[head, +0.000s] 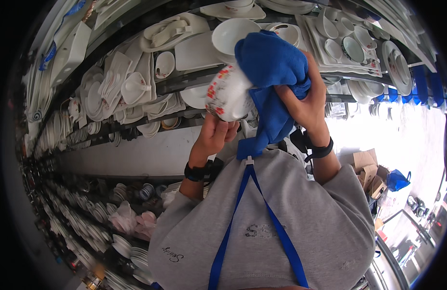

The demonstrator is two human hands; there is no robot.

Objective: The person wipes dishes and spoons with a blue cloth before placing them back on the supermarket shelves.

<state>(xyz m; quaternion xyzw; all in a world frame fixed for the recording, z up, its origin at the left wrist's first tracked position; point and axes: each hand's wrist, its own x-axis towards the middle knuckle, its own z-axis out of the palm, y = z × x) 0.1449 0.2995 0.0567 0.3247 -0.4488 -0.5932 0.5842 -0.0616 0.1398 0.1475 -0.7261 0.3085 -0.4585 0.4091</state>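
Observation:
My left hand [217,135] grips the lower edge of a white ceramic piece with red flowers [228,95], probably a bowl, held tilted in front of the shelf. A blue cloth [272,59] is bunched in my right hand [308,98], and its upper part laps against the right side of the flowered piece. The rest of the cloth hangs down towards my chest. Behind the cloth, a plain white bowl [232,36] rests on the shelf, partly covered. How far the cloth reaches over the flowered piece is hidden.
White plates, spoons and bowls crowd the upper shelves; square plates [334,47] bear several small bowls. A spoon rest [165,64] sits left of centre. Lower left, another rack holds stacked plates [122,246] and pink plastic bags [123,219]. Cardboard boxes [368,172] stand at right.

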